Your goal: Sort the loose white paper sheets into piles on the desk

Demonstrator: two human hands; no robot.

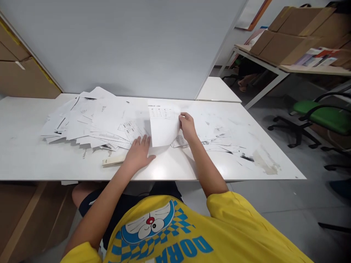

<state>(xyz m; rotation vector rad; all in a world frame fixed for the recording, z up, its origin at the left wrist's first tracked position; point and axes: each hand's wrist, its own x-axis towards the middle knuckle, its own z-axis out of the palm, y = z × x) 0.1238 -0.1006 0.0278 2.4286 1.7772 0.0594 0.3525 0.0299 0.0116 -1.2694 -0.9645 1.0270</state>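
Observation:
A white sheet of paper (pixel 164 128) with printing along its top is raised off the table in the middle. Its right edge is pinched in my right hand (pixel 188 126). My left hand (pixel 139 153) lies with its fingers spread over the table and the near edge of some printed sheets (pixel 130 129). A large, untidy pile of papers (pixel 101 117) spreads to the left. More loose papers (pixel 216 135) lie to the right, partly behind my right arm. Beside my left wrist is a narrow cream-coloured strip-like object (pixel 113 161), its far end hidden under the wrist.
The white table (pixel 22 153) meets a tall grey panel (pixel 131 47) at the back. Cardboard boxes (pixel 27 76) stand at the left, and more boxes (pixel 287 44) on another table at the right. A green chair (pixel 326 117) is on the right; a person's foot (pixel 242 86) shows behind.

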